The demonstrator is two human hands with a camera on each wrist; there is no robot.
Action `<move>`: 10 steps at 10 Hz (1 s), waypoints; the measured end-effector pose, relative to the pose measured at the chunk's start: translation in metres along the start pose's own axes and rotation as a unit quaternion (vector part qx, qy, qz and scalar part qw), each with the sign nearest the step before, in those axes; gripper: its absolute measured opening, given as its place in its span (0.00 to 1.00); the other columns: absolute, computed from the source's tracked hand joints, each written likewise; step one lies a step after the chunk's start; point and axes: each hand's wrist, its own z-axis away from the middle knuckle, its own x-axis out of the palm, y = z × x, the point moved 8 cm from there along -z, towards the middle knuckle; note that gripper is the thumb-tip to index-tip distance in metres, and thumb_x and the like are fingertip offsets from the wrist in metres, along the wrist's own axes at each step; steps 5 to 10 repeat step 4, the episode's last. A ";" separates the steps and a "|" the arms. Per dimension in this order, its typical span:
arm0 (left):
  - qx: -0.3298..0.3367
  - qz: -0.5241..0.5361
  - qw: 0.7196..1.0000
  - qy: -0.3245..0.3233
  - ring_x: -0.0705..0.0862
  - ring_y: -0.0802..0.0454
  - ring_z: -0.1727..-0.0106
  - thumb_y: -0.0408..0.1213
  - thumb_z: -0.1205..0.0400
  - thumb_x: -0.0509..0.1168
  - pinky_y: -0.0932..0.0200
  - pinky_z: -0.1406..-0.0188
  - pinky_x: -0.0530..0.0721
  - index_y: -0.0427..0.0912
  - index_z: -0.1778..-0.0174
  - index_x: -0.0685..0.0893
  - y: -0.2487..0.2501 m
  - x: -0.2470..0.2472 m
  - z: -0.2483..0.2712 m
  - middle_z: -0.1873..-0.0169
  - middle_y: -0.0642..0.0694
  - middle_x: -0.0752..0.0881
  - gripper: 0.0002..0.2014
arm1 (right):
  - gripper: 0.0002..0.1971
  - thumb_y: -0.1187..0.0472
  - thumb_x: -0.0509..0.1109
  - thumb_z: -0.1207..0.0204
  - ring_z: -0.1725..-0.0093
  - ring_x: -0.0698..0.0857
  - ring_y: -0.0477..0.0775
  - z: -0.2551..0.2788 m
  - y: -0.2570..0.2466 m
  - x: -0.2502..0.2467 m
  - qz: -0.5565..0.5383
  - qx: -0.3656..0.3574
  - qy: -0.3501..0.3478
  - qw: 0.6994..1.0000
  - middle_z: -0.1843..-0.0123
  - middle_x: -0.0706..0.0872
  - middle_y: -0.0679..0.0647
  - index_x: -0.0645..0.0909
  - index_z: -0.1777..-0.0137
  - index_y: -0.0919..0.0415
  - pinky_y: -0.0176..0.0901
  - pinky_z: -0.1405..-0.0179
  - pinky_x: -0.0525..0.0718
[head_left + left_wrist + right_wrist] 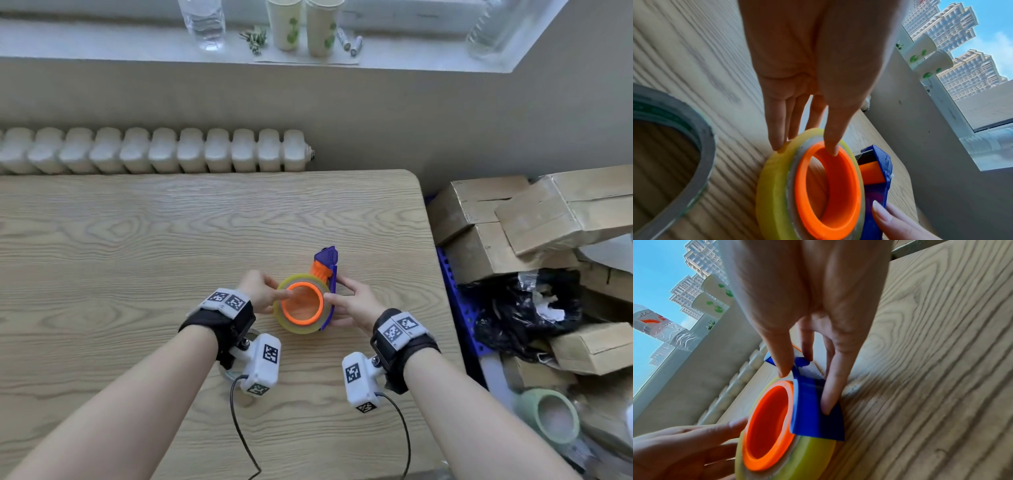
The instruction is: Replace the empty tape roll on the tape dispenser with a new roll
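Note:
The blue tape dispenser [327,257] stands on the wooden table [137,240], with a yellowish tape roll [284,325] around its orange hub [305,322]. My left hand [279,291] pinches the roll [772,186], thumb on the hub's rim [842,186], fingers on the roll's outer face. My right hand [337,291] pinches the dispenser's blue side plate [813,418], thumb near the roll's top edge, fingers on the plate's outer side. A grey, nearly bare roll core [709,146] lies flat on the table by my left wrist, mostly hidden in the head view [225,372].
The table's right edge is close to the dispenser. Beyond it are cardboard boxes [513,219], a black bag [524,308] and a green tape roll [548,418]. A radiator [154,150] runs behind the table. Paper cups [308,27] and a bottle [203,24] stand on the windowsill.

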 end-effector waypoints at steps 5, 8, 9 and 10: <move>0.098 -0.241 0.966 -0.012 0.76 0.44 0.28 0.42 0.22 0.68 0.54 0.34 0.76 0.40 0.25 0.70 0.030 0.002 0.034 0.26 0.38 0.75 0.29 | 0.28 0.64 0.68 0.23 0.35 0.80 0.65 0.007 -0.008 -0.003 0.087 0.007 0.053 0.995 0.34 0.77 0.64 0.66 0.24 0.62 0.58 0.48 0.84; 0.098 -0.241 0.966 -0.012 0.76 0.44 0.28 0.42 0.22 0.68 0.54 0.34 0.76 0.40 0.25 0.70 0.030 0.002 0.034 0.26 0.38 0.75 0.29 | 0.28 0.64 0.68 0.23 0.35 0.80 0.65 0.007 -0.008 -0.003 0.087 0.007 0.053 0.995 0.34 0.77 0.64 0.66 0.24 0.62 0.58 0.48 0.84; 0.098 -0.241 0.966 -0.012 0.76 0.44 0.28 0.42 0.22 0.68 0.54 0.34 0.76 0.40 0.25 0.70 0.030 0.002 0.034 0.26 0.38 0.75 0.29 | 0.28 0.64 0.68 0.23 0.35 0.80 0.65 0.007 -0.008 -0.003 0.087 0.007 0.053 0.995 0.34 0.77 0.64 0.66 0.24 0.62 0.58 0.48 0.84; 0.098 -0.241 0.966 -0.012 0.76 0.44 0.28 0.42 0.22 0.68 0.54 0.34 0.76 0.40 0.25 0.70 0.030 0.002 0.034 0.26 0.38 0.75 0.29 | 0.28 0.64 0.68 0.23 0.35 0.80 0.65 0.007 -0.008 -0.003 0.087 0.007 0.053 0.995 0.34 0.77 0.64 0.66 0.24 0.62 0.58 0.48 0.84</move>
